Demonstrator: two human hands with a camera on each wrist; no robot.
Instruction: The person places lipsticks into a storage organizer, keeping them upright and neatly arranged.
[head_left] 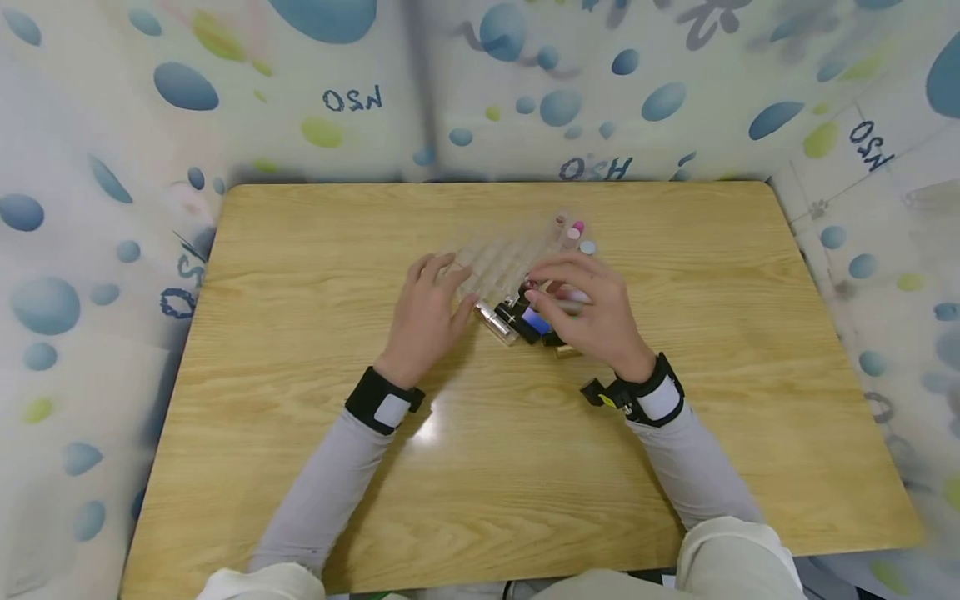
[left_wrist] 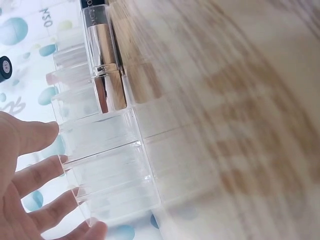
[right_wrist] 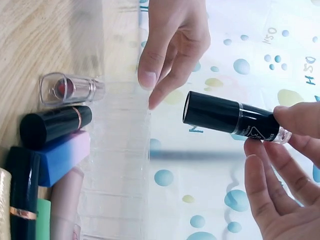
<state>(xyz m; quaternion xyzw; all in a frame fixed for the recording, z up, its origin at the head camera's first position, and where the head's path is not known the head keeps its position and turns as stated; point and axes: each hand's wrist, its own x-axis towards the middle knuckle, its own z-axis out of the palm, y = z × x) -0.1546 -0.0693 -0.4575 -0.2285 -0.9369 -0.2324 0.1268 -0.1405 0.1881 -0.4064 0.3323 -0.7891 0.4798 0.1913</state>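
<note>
My right hand [head_left: 592, 312] pinches a black lipstick [right_wrist: 230, 117] by its clear end, between thumb and fingers. The lipstick is held above the organizer, and its far end shows at the left edge of the left wrist view. With spread fingers, my left hand [left_wrist: 30, 185] touches the edge of a clear acrylic lipstick organizer [left_wrist: 107, 165]. Several lipsticks lie along the organizer's near side: a silver one with a clear cap [head_left: 497, 323], a black one [right_wrist: 55, 125] with a copper-coloured band and a blue-and-pink one [right_wrist: 62, 157].
A second black tube [right_wrist: 24, 190], a green one [right_wrist: 43, 220] and a gold one [right_wrist: 4, 205] lie close by. Pink-topped tubes [head_left: 573, 234] stand at the organizer's far right. Everything is on a wooden table [head_left: 315, 250], with a patterned curtain [head_left: 480, 100] behind.
</note>
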